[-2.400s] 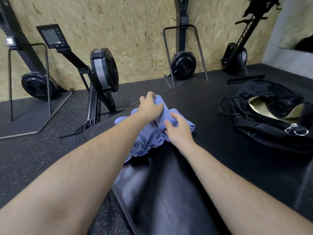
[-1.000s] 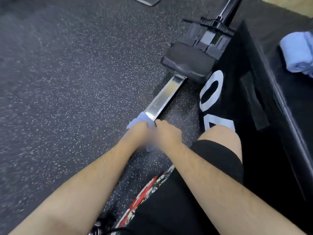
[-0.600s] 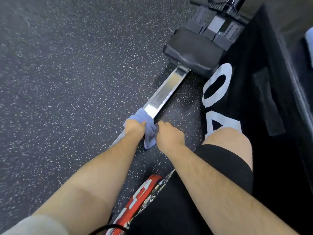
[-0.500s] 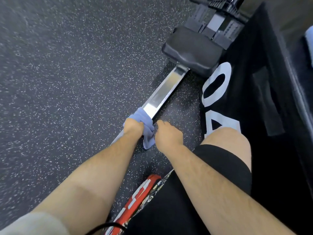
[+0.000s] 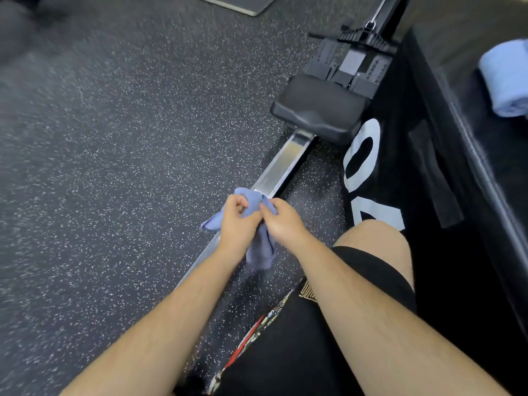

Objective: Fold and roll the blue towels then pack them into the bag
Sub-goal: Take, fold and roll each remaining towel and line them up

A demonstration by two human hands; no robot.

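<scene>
Head view: the left grip (image 5: 238, 217) and the right grip (image 5: 281, 221) are held close together low over the floor, and a crumpled blue towel (image 5: 258, 254) is pinched between them. The fingers of both are curled into the cloth. Its upper part is bunched in the left grip, and a fold just beside that is pinched by the right. The rest is left hanging below the wrists, and whether its tail touches the speckled floor (image 5: 114, 167) cannot be told.

Just behind the towel, the metal rail (image 5: 285, 164) of a rowing machine is seen, running to the far right toward its black seat (image 5: 320, 110). Past a bare knee (image 5: 371, 244) on the right, a black padded desk (image 5: 500, 155) is set. A rolled towel (image 5: 505, 81) lies on its top at the far right, well apart from both grips. No bag is seen.

The step in hand is judged to be the gathering of a loose towel, with folding not yet begun. For the next move, the bunched cloth would need to be shaken out and its corners found. It would then have to be laid flat on the desk before any fold or roll is attempted.
</scene>
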